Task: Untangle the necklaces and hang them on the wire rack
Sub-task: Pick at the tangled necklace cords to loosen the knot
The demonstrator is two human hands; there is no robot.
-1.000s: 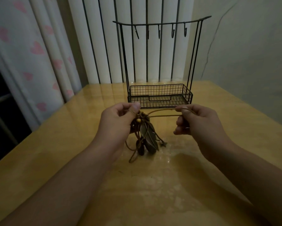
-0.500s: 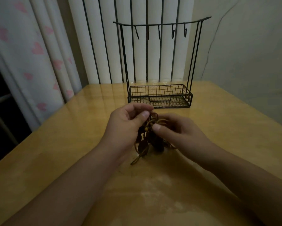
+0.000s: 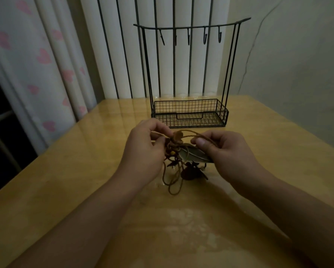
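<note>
Held above the middle of the counter [image 3: 65, 171]: a tangle of brown cord necklaces [image 3: 178, 151], raised between both hands. Left hand [image 3: 144, 151] curled round the tangle's left side, fingertips pinching cords near the top knot. Right hand [image 3: 226, 151] gripping the right side, thumb pressing a cord loop against the forefinger, a grey leaf pendant [image 3: 193, 156] lying flat just under that thumb. Small yellow bead [image 3: 173, 152] showing in the knot beside the left hand. Loose cord loops [image 3: 173, 180] dangling down to the counter, touching or nearly touching it; hard to tell which. Dark pendants [image 3: 191, 172] hanging below the leaf, shapes too dim to make out.

Behind the hands, toward the far edge of the counter: black wire rack [image 3: 190, 115], upright, mesh basket at its base, five hooks [image 3: 188, 38] along its top bar, all bare. Heart-print curtain [image 3: 36, 60] past the left edge; striped blinds [image 3: 123, 45] behind the far edge.
</note>
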